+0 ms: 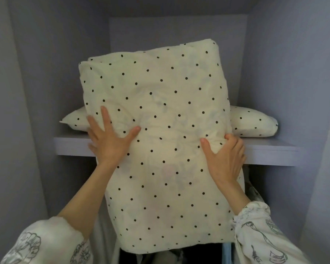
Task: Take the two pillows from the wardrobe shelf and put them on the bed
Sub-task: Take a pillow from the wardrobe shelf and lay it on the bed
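A cream pillow with black dots [160,96] stands tilted up in front of me, its lower part hanging below the wardrobe shelf [271,152]. My left hand [108,139] grips its left edge, thumb on the front and fingers spread along the side. My right hand [226,158] grips its right edge, thumb pressed into the front and fingers curled round the side. A second dotted pillow [254,123] lies flat on the shelf behind the first. Its two ends show at left and right, and its middle is hidden.
The grey wardrobe side walls [36,92] close in on both sides and a back panel [179,31] stands behind the shelf. Below the shelf, dark and light clothes [171,257] sit in the lower compartment.
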Motion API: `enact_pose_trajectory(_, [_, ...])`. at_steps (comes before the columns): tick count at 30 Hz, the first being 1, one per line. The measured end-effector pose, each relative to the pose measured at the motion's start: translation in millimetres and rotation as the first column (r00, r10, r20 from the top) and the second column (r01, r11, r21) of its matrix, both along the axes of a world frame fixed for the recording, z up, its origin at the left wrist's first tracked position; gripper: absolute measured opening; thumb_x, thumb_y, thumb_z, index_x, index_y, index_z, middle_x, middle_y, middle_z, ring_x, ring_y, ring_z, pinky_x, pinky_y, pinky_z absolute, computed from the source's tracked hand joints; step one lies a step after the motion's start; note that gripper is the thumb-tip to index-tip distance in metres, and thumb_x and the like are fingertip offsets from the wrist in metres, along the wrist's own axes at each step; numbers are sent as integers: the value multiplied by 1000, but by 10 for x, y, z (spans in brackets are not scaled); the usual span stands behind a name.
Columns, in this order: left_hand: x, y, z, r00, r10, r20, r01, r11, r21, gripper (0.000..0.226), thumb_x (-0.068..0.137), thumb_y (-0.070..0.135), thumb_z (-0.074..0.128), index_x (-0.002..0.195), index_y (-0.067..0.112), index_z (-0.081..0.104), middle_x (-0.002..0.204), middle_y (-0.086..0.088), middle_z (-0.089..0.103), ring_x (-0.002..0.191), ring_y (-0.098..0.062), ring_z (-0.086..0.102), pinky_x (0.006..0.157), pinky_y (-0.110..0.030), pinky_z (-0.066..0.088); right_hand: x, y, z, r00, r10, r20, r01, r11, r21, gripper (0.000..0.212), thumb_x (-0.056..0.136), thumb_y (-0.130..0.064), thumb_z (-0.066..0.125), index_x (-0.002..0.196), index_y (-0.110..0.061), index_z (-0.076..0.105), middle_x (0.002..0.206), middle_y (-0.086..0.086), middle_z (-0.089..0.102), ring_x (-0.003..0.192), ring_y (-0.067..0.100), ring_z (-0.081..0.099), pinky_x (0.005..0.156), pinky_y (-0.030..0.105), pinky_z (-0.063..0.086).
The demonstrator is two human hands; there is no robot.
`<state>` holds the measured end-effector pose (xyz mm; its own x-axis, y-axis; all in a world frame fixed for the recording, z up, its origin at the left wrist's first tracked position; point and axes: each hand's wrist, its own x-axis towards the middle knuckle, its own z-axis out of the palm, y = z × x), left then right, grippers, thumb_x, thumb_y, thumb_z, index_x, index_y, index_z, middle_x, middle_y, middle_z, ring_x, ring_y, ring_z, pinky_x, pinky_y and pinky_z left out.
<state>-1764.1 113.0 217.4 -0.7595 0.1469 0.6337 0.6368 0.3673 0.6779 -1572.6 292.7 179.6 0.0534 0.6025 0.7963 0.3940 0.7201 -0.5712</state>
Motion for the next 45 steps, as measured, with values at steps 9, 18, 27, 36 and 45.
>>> enact_pose_trajectory(9, [-96, -68, 16, 971, -207, 121, 196, 976, 99, 107, 55, 79, 61, 130, 64, -15, 156, -7, -14, 142, -38, 2, 110, -55, 14, 169, 239, 269, 902, 413, 123, -404, 910, -94, 97, 68, -66, 61, 142, -44, 2, 148, -3, 26, 132, 16, 28, 100, 33, 29])
enact_pose_trajectory(18, [-294, -176, -56, 945, -321, 58, 312, 942, 126, 98, 56, 79, 57, 128, 69, -10, 143, -15, 26, 130, -34, 28, 104, -47, 27, 157, 295, 420, 843, 523, 123, -490, 843, -222, 102, 58, -69, 68, 134, -61, 0, 128, -21, 27, 118, 0, 28, 98, 29, 26])
enact_pose_trajectory(27, [-13, -307, -185, 916, -397, -50, 400, 907, 128, 100, 63, 70, 64, 131, 66, -8, 146, -13, 9, 136, -30, 20, 103, -32, 18, 390, -26, 302, 887, 458, 64, -432, 870, -240, 118, 46, -65, 78, 140, -50, 8, 144, -9, 29, 126, 8, 34, 106, 36, 29])
enact_pose_trajectory(36, [517, -718, -565, 900, -435, 32, 436, 900, -26, 95, 59, 70, 67, 126, 72, 0, 147, -10, 13, 133, -34, 27, 106, -45, 27, 1136, -767, -511, 881, 471, -29, -440, 799, -410, 115, 45, -65, 80, 137, -55, 13, 141, -10, 38, 129, 13, 39, 106, 48, 34])
enact_pose_trajectory(45, [1618, -1184, -952, 819, -552, 156, 569, 815, -104, 91, 61, 66, 69, 125, 72, 5, 136, -8, 22, 122, -34, 42, 105, -41, 34, 2528, -1751, -903, 960, 278, 24, -237, 859, -454, 117, 45, -68, 77, 141, -47, 13, 143, -11, 34, 125, 4, 37, 107, 44, 34])
